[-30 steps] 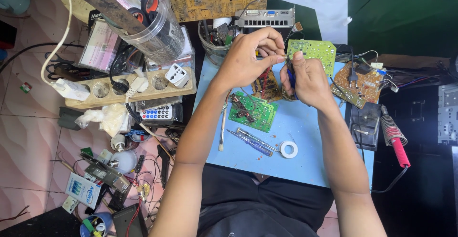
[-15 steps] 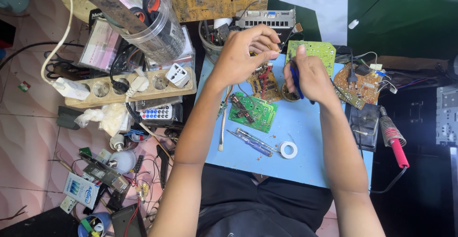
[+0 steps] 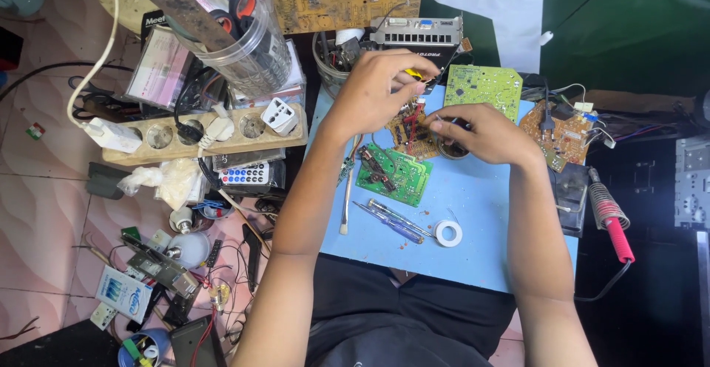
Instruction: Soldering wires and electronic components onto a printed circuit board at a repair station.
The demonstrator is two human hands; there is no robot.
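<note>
L hand [image 3: 381,90] pinched shut on red wire [image 3: 414,119] | R hand [image 3: 481,132] fingers curled, grip unclear, at small brown board [image 3: 416,139] | board: brown, parts on top, flat on blue bench [image 3: 488,219] betw hands | wire long axis runs near vertical in frame

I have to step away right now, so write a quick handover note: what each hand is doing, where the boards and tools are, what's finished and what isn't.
Left hand: pinching a small yellow part above the brown circuit board, fingers closed.
Right hand: fingertips on the same board, beside a small round tin.
On the blue mat: green circuit board, screwdrivers, solder roll.
Soldering iron: lying off the mat's right edge, unheld.
Done: cannot tell. Left: the brown board is in hand, apparently unfinished.
</note>
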